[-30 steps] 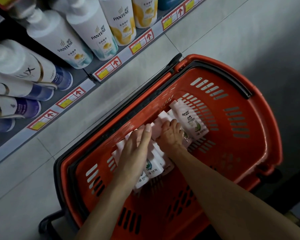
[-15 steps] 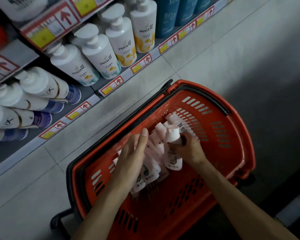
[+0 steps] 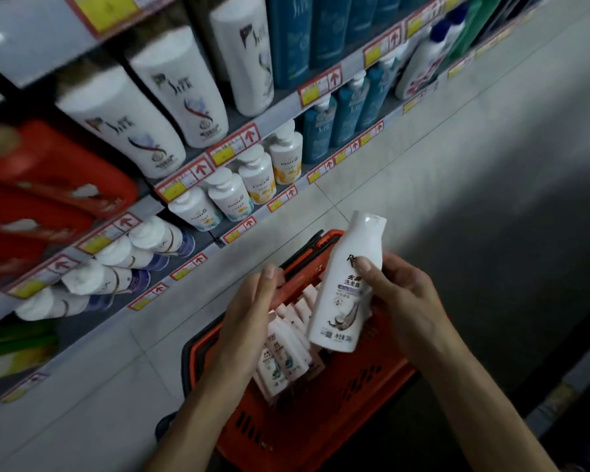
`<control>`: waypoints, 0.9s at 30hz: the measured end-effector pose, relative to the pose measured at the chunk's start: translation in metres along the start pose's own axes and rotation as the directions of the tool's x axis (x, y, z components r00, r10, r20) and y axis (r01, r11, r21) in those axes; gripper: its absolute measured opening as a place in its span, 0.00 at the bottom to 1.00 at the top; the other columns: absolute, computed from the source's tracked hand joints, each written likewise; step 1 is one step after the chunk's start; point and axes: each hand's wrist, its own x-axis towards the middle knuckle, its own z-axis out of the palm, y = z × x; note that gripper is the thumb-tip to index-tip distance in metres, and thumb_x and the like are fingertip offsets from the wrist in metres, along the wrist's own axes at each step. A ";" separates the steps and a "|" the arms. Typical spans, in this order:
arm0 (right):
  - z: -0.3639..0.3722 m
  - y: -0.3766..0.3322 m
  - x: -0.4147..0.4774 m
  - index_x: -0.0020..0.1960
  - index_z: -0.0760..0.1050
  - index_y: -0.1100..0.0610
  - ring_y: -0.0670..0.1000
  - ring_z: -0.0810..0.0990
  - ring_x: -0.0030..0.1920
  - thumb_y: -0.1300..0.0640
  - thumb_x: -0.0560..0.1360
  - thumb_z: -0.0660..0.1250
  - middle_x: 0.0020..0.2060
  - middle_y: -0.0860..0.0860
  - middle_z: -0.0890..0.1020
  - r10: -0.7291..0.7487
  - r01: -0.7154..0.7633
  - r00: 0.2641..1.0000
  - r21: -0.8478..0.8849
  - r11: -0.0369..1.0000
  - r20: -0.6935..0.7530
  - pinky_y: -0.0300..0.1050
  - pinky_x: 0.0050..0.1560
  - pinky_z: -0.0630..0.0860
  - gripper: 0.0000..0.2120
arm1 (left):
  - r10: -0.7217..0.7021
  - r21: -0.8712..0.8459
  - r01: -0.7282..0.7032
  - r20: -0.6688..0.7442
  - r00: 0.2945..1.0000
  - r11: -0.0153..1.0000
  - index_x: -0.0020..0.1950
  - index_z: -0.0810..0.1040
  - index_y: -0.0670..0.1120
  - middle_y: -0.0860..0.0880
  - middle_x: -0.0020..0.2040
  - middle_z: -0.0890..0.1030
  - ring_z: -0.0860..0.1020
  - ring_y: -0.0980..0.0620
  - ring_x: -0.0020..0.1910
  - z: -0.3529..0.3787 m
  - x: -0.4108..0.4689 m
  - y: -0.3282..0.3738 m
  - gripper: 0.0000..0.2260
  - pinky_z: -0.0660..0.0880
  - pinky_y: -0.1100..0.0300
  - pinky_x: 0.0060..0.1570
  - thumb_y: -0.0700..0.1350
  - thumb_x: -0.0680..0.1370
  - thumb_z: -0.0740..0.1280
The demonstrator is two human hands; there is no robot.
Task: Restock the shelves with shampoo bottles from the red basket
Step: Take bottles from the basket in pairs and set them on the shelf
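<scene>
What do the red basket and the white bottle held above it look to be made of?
Basket: probably moulded plastic, matt orange-red; the rows of slots through its walls suggest that. Bottle: probably plastic too, smooth white with a soft sheen, brightest on its cap; the print seems to sit straight on the surface.

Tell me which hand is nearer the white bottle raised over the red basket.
Right. The right hand grips the white bottle; the left hand is open just left of it, not touching.
</scene>
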 end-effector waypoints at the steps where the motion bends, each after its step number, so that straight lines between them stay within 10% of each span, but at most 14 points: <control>1: 0.004 -0.011 -0.006 0.53 0.82 0.56 0.56 0.86 0.47 0.51 0.74 0.69 0.46 0.56 0.86 -0.019 0.019 1.000 0.010 1.000 0.000 0.55 0.50 0.82 0.12 | -0.013 0.001 0.013 -0.007 1.000 1.000 0.63 0.78 0.61 0.57 0.66 0.79 0.76 0.56 0.66 -0.004 -0.005 0.008 0.38 0.72 0.47 0.68 0.81 0.63 0.55; 5: 0.022 -0.066 -0.034 0.57 0.81 0.57 0.57 0.86 0.49 0.50 0.75 0.68 0.48 0.57 0.86 -0.057 0.055 0.997 0.038 0.998 0.052 0.56 0.54 0.80 0.15 | -0.101 -0.096 0.099 -0.024 0.995 0.990 0.55 0.82 0.55 0.56 0.61 0.83 0.80 0.54 0.57 -0.026 -0.005 0.027 0.36 0.75 0.51 0.58 0.81 0.64 0.61; 15: 0.061 -0.228 -0.124 0.57 0.80 0.61 0.61 0.85 0.51 0.53 0.77 0.67 0.48 0.60 0.86 -0.230 0.230 0.967 0.014 0.973 0.106 0.57 0.57 0.81 0.14 | 0.275 -0.149 -0.280 -0.056 0.960 0.948 0.63 0.79 0.56 0.62 0.55 0.84 0.80 0.63 0.59 -0.046 -0.119 0.213 0.29 0.76 0.66 0.48 0.69 0.71 0.54; 24: 0.098 -0.364 -0.214 0.54 0.82 0.56 0.58 0.85 0.50 0.49 0.72 0.69 0.48 0.56 0.87 -0.433 0.434 0.882 0.036 0.900 0.189 0.60 0.57 0.80 0.15 | 0.515 -0.152 -0.529 -0.121 0.848 0.835 0.65 0.79 0.55 0.58 0.62 0.82 0.78 0.62 0.63 -0.085 -0.234 0.346 0.29 0.73 0.52 0.65 0.71 0.73 0.57; 27: 0.114 -0.406 -0.243 0.56 0.82 0.55 0.53 0.85 0.48 0.51 0.74 0.68 0.48 0.53 0.87 -0.502 0.506 0.829 0.053 0.861 0.247 0.44 0.45 0.80 0.14 | 0.563 -0.138 -0.583 -0.160 0.811 0.801 0.61 0.81 0.57 0.58 0.60 0.83 0.79 0.62 0.62 -0.102 -0.264 0.390 0.29 0.73 0.51 0.67 0.73 0.71 0.57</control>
